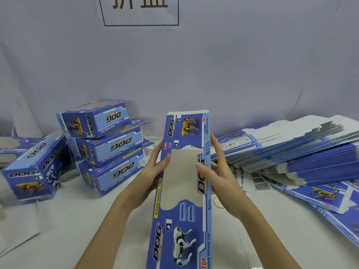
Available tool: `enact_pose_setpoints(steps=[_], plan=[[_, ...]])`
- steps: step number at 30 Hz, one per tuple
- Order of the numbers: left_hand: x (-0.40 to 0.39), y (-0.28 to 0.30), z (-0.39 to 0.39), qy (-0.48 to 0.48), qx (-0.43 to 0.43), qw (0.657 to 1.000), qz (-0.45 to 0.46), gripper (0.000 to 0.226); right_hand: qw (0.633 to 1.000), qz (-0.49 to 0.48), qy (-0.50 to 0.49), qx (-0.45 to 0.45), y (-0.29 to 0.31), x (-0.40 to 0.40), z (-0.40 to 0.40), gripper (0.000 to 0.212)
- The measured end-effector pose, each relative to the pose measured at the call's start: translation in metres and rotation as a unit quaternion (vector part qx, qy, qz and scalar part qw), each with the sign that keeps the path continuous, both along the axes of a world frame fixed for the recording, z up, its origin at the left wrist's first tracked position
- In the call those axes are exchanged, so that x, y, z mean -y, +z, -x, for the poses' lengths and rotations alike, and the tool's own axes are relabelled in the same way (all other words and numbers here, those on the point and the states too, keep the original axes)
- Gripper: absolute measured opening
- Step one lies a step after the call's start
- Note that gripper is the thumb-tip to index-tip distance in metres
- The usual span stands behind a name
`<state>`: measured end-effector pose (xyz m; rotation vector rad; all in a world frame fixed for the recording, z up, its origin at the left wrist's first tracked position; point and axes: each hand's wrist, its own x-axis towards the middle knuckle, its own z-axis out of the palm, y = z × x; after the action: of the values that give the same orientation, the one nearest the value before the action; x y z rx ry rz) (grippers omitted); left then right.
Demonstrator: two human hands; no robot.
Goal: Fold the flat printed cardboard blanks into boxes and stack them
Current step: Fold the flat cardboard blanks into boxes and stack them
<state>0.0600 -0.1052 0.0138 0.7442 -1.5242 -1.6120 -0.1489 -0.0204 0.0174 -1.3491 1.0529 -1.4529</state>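
White sheeting covers the worktop (81,220) and the wall behind it, where a framed paper sign (140,10) with dark characters hangs at the top of the view. At centre, a person holds a flat printed cardboard blank (182,191), blue with "DOG" lettering and robot-dog pictures, lengthwise above the worktop. The left hand (153,171) grips the blank's left edge, thumb across the printed face beside the window cut-out and fingers behind. The right hand (215,171) grips the right edge, thumb on the face and fingers stretched along the border. To the left, three folded boxes (108,148) stand stacked one on another, with a fourth box (37,169) just beside them, tilted. To the right lies a fanned pile of flat blanks (291,150), with more loose blanks (326,195) spread in front of it.
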Motion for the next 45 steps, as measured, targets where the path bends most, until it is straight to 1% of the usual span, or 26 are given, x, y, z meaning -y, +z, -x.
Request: enact_pose_setpoints(steps=[2,3,6,11,14,16,17,19,21,22,25,26,29,32,36,39,41,42,43,44,45], plan=[[0.002,-0.001,0.002,0.041,-0.010,0.999,0.017,0.078,0.999,-0.017,0.033,0.017,-0.001,-0.001,0.003,0.082],[0.002,-0.002,0.004,0.054,-0.012,0.998,0.029,0.077,0.999,-0.024,0.040,0.022,-0.002,-0.001,0.003,0.083],[-0.001,-0.004,0.008,0.051,-0.004,0.997,0.054,0.067,1.000,0.000,-0.003,0.001,-0.005,-0.001,0.000,0.085],[-0.005,-0.004,0.012,0.040,-0.018,0.997,0.071,0.065,0.994,0.060,-0.076,-0.055,-0.011,0.001,-0.005,0.081],[-0.006,-0.003,0.011,0.050,-0.007,0.995,0.087,0.061,0.994,0.055,-0.075,-0.049,-0.014,0.001,-0.002,0.080],[-0.008,-0.002,0.011,0.050,-0.006,0.994,0.093,0.048,0.995,0.044,-0.087,-0.035,-0.013,0.001,-0.001,0.077],[-0.009,-0.001,0.012,0.049,-0.006,0.994,0.093,0.040,0.994,0.040,-0.093,-0.027,-0.011,0.001,-0.002,0.072],[-0.012,0.001,0.014,0.044,-0.010,0.996,0.079,0.030,0.994,0.038,-0.102,-0.020,-0.009,0.000,-0.002,0.051],[-0.013,0.003,0.015,0.037,-0.010,0.997,0.068,0.028,0.994,0.035,-0.103,-0.023,-0.006,-0.001,-0.003,0.033],[-0.013,0.003,0.014,0.035,-0.009,0.997,0.065,0.030,0.994,0.032,-0.101,-0.030,-0.005,-0.001,-0.003,0.030],[-0.010,0.004,0.009,0.039,-0.010,0.998,0.056,0.041,0.994,0.033,-0.095,-0.039,-0.002,-0.002,-0.005,0.030],[-0.008,0.003,0.007,0.040,-0.009,0.998,0.053,0.041,0.994,0.032,-0.098,-0.040,-0.002,-0.003,-0.006,0.031],[-0.011,0.004,0.007,0.022,0.006,0.998,0.053,0.030,0.993,0.029,-0.112,-0.037,-0.003,-0.002,-0.009,0.034],[-0.015,0.005,0.010,0.025,0.015,0.997,0.068,0.042,0.993,0.024,-0.108,-0.036,-0.005,-0.002,-0.008,0.034],[-0.012,0.003,0.008,0.031,0.007,0.997,0.072,0.026,0.994,0.021,-0.102,-0.033,-0.005,-0.002,-0.008,0.034],[-0.010,0.001,0.007,0.006,0.013,0.999,0.048,0.034,0.994,0.033,-0.101,-0.020,-0.006,-0.001,-0.007,0.031],[-0.007,-0.001,0.006,-0.006,0.013,1.000,0.027,0.051,0.993,0.042,-0.107,0.023,-0.006,0.000,-0.007,0.031],[-0.004,-0.002,0.006,-0.005,0.017,1.000,0.017,0.063,0.991,0.046,-0.117,0.041,-0.006,0.001,-0.008,0.034],[-0.002,-0.003,0.005,0.003,0.022,1.000,0.015,0.072,0.988,0.049,-0.138,0.049,-0.006,0.002,-0.008,0.043],[0.000,-0.005,0.005,0.022,0.020,0.999,0.021,0.077,0.984,0.050,-0.169,0.037,-0.006,0.002,-0.009,0.054],[0.001,-0.005,0.005,0.055,0.011,0.998,0.033,0.079,0.977,0.053,-0.207,0.006,-0.006,0.002,-0.009,0.065]])
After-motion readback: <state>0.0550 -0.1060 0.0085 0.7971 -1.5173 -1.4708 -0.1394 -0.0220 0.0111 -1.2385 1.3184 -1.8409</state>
